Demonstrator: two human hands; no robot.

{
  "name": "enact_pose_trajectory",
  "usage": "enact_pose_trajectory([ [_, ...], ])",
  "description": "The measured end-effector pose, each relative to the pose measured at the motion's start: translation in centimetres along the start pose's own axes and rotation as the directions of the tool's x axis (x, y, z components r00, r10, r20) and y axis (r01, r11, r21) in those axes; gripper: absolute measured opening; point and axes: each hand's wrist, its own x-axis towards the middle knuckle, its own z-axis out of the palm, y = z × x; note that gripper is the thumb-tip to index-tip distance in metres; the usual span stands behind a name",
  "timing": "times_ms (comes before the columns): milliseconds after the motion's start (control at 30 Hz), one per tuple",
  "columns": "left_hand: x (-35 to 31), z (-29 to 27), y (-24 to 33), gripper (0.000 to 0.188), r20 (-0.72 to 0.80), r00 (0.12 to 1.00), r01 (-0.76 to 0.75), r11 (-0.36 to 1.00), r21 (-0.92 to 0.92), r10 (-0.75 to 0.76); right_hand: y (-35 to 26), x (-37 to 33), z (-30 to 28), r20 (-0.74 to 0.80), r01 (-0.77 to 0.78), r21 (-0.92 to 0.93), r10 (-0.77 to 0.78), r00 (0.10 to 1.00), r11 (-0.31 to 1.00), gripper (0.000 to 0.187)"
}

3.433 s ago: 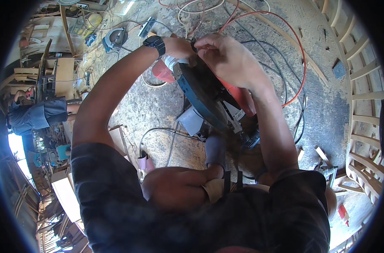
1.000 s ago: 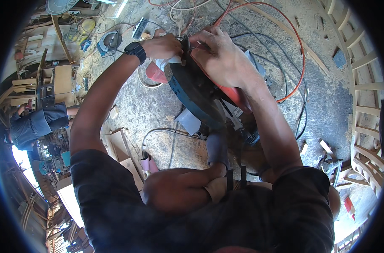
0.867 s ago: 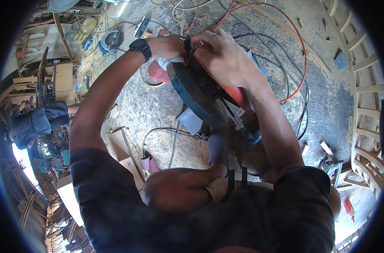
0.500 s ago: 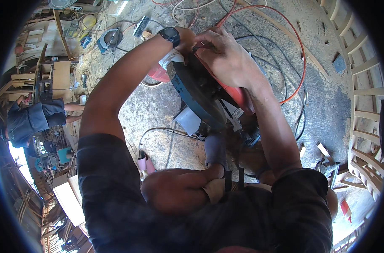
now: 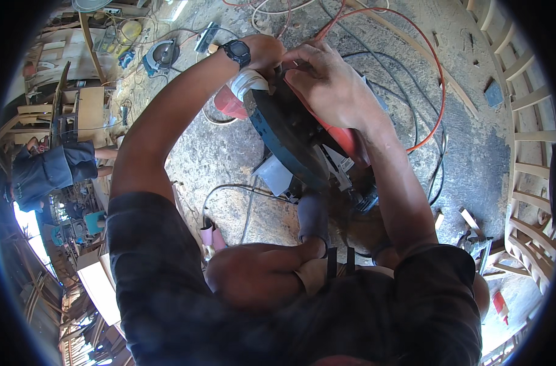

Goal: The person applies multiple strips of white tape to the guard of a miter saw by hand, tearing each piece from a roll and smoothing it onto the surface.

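In front of my bent knees stands a bulky machine with a dark curved body and a chipped blue rim [image 5: 272, 134]. Along its right side runs a red housing [image 5: 346, 143]. My left hand [image 5: 265, 53], below a black wristwatch, curls over the machine's far end beside a bunched white cloth [image 5: 250, 80]. Its fingertips are hidden. Close to it, my right hand [image 5: 333, 82] bends over the top of the red housing, thumb and fingers pinched together. What lies between those fingers is too covered to tell. A metal plate [image 5: 274, 175] juts from the machine's lower left.
A circular saw [image 5: 161, 56] lies on the worn floor at far left. A red hose [image 5: 441, 91] and dark cables loop to the right. Behind the white cloth is a red container [image 5: 229, 104]. Another person [image 5: 52, 171] works at far left. Curved wooden ribs [image 5: 531, 134] line the right side.
My left wrist and forearm have shifted a little to the left, with the hand turning. More of the white cloth shows. My right hand stays nearly in place.
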Motion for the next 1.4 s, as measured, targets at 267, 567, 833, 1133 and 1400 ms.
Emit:
enact_pose_trajectory([
  [267, 0.0, 0.1, 0.9, 0.042, 0.032, 0.999, -0.013, 0.995, -0.098, 0.017, 0.1, 0.0, -0.3, 0.032, 0.013, 0.000, -0.013, 0.999, 1.000, 0.033],
  [567, -3.1, -2.0, -0.6, 0.024, -0.234, 0.970, -0.001, 0.960, -0.278, -0.067, -0.2, 0.3, -0.5, 0.002, -0.124, 0.157, 0.125, 0.992, 0.980, 0.029],
  [833, -10.2, 11.2, 13.7, 0.055, -0.276, 0.196, -0.761, 0.032, -0.648, -0.941, 5.7, -1.3, -1.8, -0.278, -0.174, 0.215, 0.231, 0.932, 0.961, 0.028],
  [1133, -6.1, 15.2, 18.0, 0.073, -0.277, 0.519, -0.751, -0.276, -0.600, -0.808, 13.4, -5.9, -2.9, -0.241, -0.347, 0.097, 0.360, 0.901, 0.933, 0.040],
  [1400, -6.1, 16.3, 17.6, 0.070, -0.385, 0.422, -0.766, -0.095, -0.636, -0.821, 4.1, -6.5, 2.9, -0.124, 0.283, -0.593, -0.432, 0.893, 0.754, 0.040],
])
